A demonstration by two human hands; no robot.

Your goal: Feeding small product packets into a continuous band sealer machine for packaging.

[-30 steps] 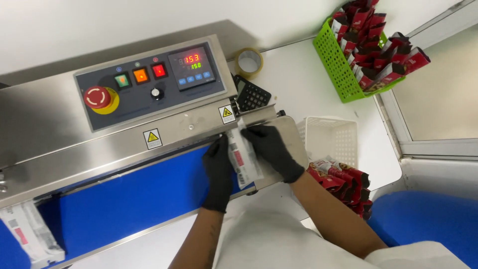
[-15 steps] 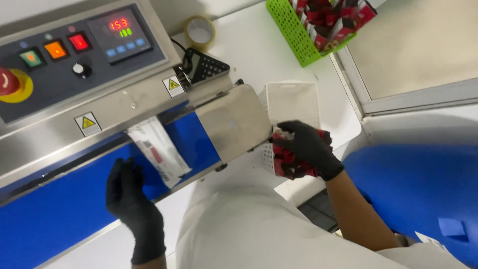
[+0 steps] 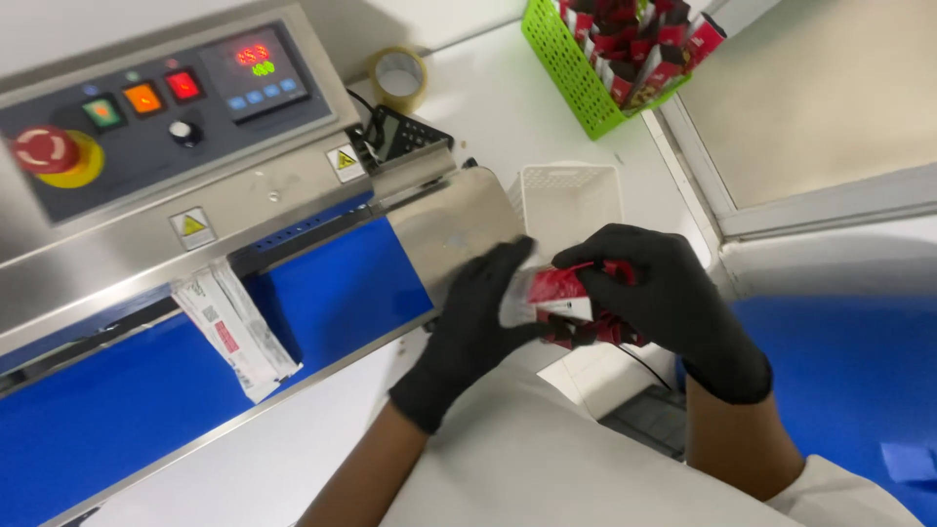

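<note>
Both hands wear black gloves. My right hand [image 3: 672,304] grips a red and white sachet [image 3: 553,294] just right of the sealing machine's steel feed plate [image 3: 449,232]. My left hand [image 3: 475,327] touches the sachet's left end, fingers spread over it. More red sachets lie bunched under my right hand. A white sachet with a red label [image 3: 234,330] lies on the blue conveyor belt [image 3: 332,293], its top edge under the machine's sealing slot.
The machine's control panel [image 3: 146,107] carries a red stop button, lit buttons and a red display. A white basket [image 3: 571,200] stands behind my hands. A green basket of red sachets [image 3: 610,59] and a tape roll [image 3: 398,76] stand at the back.
The white sachet has ridden left along the belt. My left hand left the belt and came right to the red sachet that my right hand lifted from the pile.
</note>
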